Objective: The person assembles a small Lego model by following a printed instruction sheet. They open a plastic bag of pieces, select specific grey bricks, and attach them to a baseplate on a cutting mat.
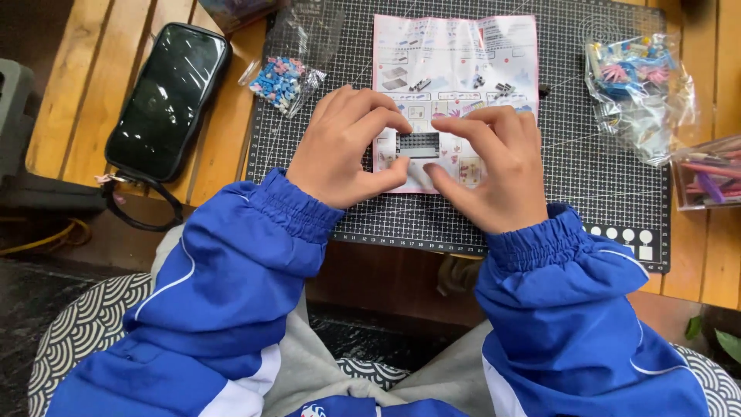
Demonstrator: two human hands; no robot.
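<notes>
My left hand (pixel 340 147) and my right hand (pixel 494 166) meet over a small grey studded brick plate (pixel 417 144). Both hands pinch it between fingertips and thumbs, left hand on its left end, right hand on its right end. The plate sits just above a printed instruction sheet (pixel 455 62) spread on a dark gridded cutting mat (pixel 587 177). Both arms wear blue sleeves with elastic cuffs.
A clear bag of small blue and pink bricks (pixel 282 77) lies at the mat's left. Another clear bag of mixed pieces (pixel 637 85) lies at right, beside a clear box of pink and purple parts (pixel 710 174). A black pouch (pixel 170 96) rests on the wooden table (pixel 85 69).
</notes>
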